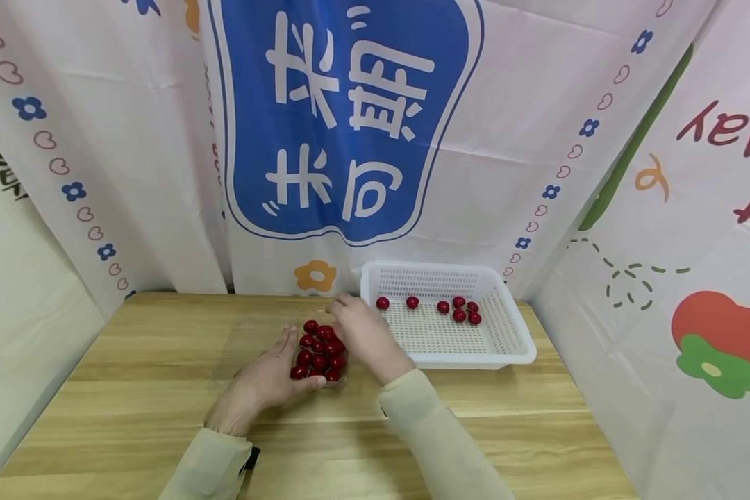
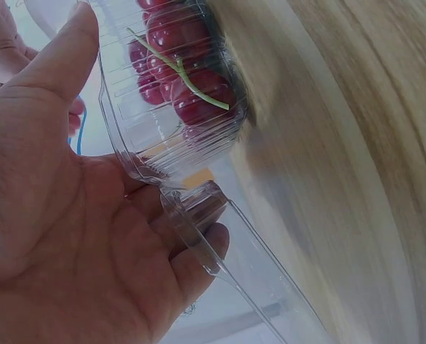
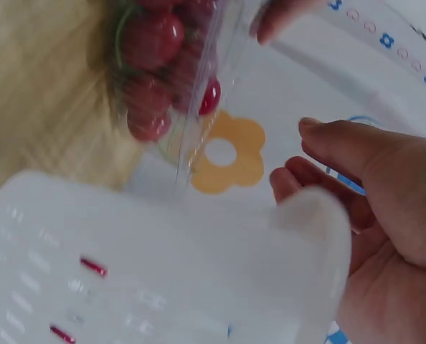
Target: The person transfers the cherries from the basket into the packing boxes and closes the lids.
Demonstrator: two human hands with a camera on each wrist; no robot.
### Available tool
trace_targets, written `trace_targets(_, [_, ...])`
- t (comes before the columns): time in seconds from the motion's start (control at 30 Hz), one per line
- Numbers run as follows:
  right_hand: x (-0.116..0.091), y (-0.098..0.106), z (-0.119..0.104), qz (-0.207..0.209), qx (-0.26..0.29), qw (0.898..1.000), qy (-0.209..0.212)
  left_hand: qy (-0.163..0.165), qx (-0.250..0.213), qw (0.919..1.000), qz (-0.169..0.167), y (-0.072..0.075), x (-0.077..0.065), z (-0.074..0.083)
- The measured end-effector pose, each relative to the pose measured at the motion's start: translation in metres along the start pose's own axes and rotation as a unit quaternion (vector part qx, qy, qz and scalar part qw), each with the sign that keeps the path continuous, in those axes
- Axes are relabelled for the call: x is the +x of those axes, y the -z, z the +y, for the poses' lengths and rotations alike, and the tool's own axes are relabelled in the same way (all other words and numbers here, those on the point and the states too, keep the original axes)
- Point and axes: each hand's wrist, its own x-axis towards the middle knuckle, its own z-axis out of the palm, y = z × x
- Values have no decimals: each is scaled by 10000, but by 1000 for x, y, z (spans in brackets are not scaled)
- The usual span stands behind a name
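A clear plastic clamshell box (image 2: pixel 130 93) filled with red cherries (image 1: pixel 319 347) lies on the table, its lid (image 2: pixel 252 265) folded out to the left. My left hand (image 1: pixel 269 375) holds the box, thumb along the near side and fingers round the hinge side. By the box's far right corner is my right hand (image 1: pixel 365 333), next to the basket's left end. In the right wrist view its thumb and fingers are apart, slightly bent, with nothing seen between them. The white slotted basket (image 1: pixel 519 333) has several loose cherries (image 1: pixel 459 315) on its floor.
The wooden table (image 1: pixel 131 403) ends at the back against a printed cloth (image 1: pixel 156 139). Another printed cloth (image 1: pixel 675 250) hangs along the right side. The basket stands at the table's back right, close to the cloth.
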Motion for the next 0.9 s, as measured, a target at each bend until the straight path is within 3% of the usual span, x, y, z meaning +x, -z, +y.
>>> trace_targets(0.37, [-4,9,38,525,602,9962,-355,93,48,9999,-56,1,1,2])
trace_targets(0.9, [-17,3,97,212,970,9851,-1406,92,-1,9999,-82,2,-1,3])
